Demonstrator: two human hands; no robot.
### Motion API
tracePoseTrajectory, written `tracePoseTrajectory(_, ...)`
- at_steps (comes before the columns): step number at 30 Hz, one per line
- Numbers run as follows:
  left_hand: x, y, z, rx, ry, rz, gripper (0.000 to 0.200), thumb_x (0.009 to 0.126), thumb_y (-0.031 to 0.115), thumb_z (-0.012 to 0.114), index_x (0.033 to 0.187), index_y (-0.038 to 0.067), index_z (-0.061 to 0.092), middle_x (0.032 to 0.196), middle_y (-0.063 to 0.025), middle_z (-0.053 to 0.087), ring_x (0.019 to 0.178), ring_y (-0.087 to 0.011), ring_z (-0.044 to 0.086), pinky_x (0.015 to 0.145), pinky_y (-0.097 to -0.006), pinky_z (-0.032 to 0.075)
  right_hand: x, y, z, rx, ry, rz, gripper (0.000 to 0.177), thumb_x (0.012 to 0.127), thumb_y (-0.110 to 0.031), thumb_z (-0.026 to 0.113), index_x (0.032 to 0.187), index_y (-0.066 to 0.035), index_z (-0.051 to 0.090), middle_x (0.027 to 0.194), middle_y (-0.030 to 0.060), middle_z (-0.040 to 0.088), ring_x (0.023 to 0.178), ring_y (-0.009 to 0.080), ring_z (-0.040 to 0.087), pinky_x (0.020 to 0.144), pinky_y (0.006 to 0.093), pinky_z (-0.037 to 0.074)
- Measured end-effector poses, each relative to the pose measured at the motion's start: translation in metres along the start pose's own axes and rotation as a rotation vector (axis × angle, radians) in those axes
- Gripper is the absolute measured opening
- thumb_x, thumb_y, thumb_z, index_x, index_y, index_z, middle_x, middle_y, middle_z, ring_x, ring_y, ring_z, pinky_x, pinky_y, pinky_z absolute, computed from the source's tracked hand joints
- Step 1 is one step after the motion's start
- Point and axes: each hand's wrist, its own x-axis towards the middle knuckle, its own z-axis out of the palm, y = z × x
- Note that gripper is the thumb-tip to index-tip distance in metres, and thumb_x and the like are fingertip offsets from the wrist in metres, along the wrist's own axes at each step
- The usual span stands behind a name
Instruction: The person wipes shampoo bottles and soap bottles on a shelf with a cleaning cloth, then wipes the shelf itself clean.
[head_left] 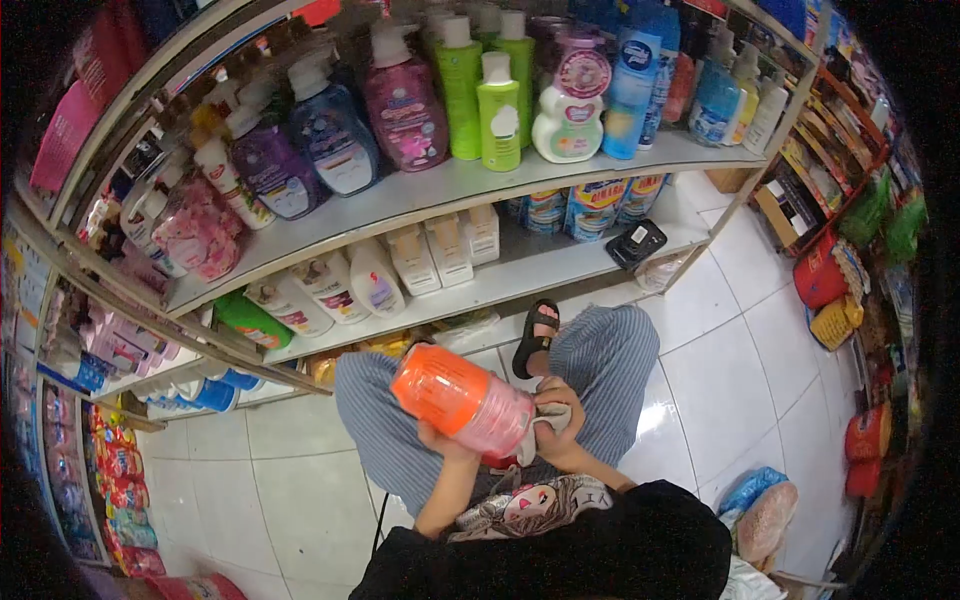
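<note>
An orange and pink container lies tilted over the person's lap, its orange end toward the upper left. My left hand holds it from below, fingers largely hidden under it. At the pink end is my right hand, its fingers closed on a light cloth that touches the container. The container is slightly blurred.
Ahead stands a metal shelf with rows of bottles, boxes and pouches. A black device sits on its lower level. Plastic bags lie on the tiled floor at right. Goods line both sides.
</note>
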Motion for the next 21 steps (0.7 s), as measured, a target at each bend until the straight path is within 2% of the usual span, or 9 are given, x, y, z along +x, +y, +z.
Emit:
tracePoseTrajectory(2,0.002,-0.002,-0.004,-0.069,0.006,0.06,0.073,0.067,0.055,0.04,0.12,0.007,0.026,0.116,-0.0146,0.036,0.096,-0.0278,0.045,0.075,-0.0446,0.041,0.009,-0.01,-0.003,0.026,-0.081,0.105,0.025,0.058,-0.004,0.057,0.081,0.0,0.047,0.067,0.0092,0.046,0.059,0.0189,0.043,0.057,0.0265,0.035)
tracePoseTrajectory(7,0.0,0.006,-0.012,0.05,0.04,-0.265,0.07,0.067,0.044,0.048,0.121,0.006,0.025,0.117,-0.0131,0.036,0.102,-0.0249,0.042,0.083,-0.0378,0.037,0.057,-0.043,0.004,-0.242,-0.335,0.14,0.036,0.058,-0.017,0.065,0.085,-0.001,0.046,0.067,0.0105,0.048,0.059,0.0233,0.05,0.054,0.0281,0.039)
tracePoseTrajectory(10,-0.003,0.0,-0.013,0.124,0.019,-0.335,0.073,0.064,0.035,0.056,0.121,0.004,0.023,0.119,-0.0119,0.035,0.108,-0.0228,0.037,0.09,-0.0334,0.031,0.075,-0.044,0.012,-0.425,-0.28,0.03,0.043,0.057,-0.025,0.067,0.087,-0.003,0.046,0.072,0.011,0.05,0.062,0.0255,0.051,0.054,0.0303,0.04)
tracePoseTrajectory(12,-0.004,0.002,-0.014,0.315,-0.039,-0.511,0.073,0.064,0.031,0.058,0.121,0.003,0.023,0.119,-0.0117,0.034,0.108,-0.0212,0.037,0.09,-0.0329,0.031,0.093,-0.039,0.016,-0.648,-0.244,-0.196,0.041,0.058,-0.026,0.066,0.086,-0.004,0.046,0.078,0.0107,0.048,0.064,0.026,0.051,0.053,0.0325,0.04)
tracePoseTrajectory(13,-0.002,-0.004,-0.017,0.315,-0.071,-0.485,0.073,0.064,0.029,0.059,0.121,0.002,0.023,0.117,-0.0115,0.036,0.106,-0.0202,0.039,0.088,-0.032,0.033,0.101,-0.037,0.018,-0.649,-0.243,-0.19,0.041,0.058,-0.026,0.066,0.086,-0.004,0.046,0.078,0.0107,0.048,0.064,0.026,0.051,0.053,0.0325,0.04)
tracePoseTrajectory(15,-0.001,-0.005,-0.021,0.317,-0.086,-0.45,0.072,0.065,0.028,0.06,0.12,0.001,0.023,0.115,-0.0112,0.038,0.105,-0.0201,0.04,0.087,-0.0318,0.033,0.114,-0.033,0.023,-0.594,-0.409,0.089,0.042,0.057,-0.025,0.067,0.087,-0.005,0.046,0.081,0.0125,0.046,0.071,0.03,0.051,0.059,0.0327,0.042)
tracePoseTrajectory(18,0.004,-0.002,-0.038,0.31,-0.116,-0.387,0.068,0.065,0.028,0.06,0.118,0.0,0.027,0.112,-0.0107,0.042,0.102,-0.0202,0.043,0.086,-0.032,0.034,0.095,-0.038,0.031,-0.741,-0.416,0.047,0.039,0.06,-0.03,0.063,0.086,-0.006,0.047,0.081,0.0124,0.043,0.07,0.0309,0.05,0.059,0.0334,0.042)
tracePoseTrajectory(20,0.01,0.002,-0.051,0.18,-0.019,-0.286,0.066,0.065,0.032,0.059,0.116,0.0,0.031,0.112,-0.0109,0.042,0.101,-0.0214,0.044,0.085,-0.0328,0.036,0.061,-0.044,0.028,-0.728,-0.491,-0.02,0.04,0.061,-0.033,0.061,0.086,-0.006,0.047,0.084,0.012,0.044,0.07,0.0281,0.051,0.057,0.0334,0.042)
tracePoseTrajectory(21,0.011,0.01,-0.047,0.081,0.118,-0.387,0.068,0.064,0.037,0.057,0.117,0.002,0.032,0.113,-0.0108,0.042,0.1,-0.0226,0.045,0.083,-0.0341,0.038,0.041,-0.041,0.024,-0.695,-0.541,-0.065,0.042,0.061,-0.034,0.061,0.088,-0.006,0.047,0.085,0.0115,0.043,0.069,0.0266,0.05,0.055,0.0335,0.042)
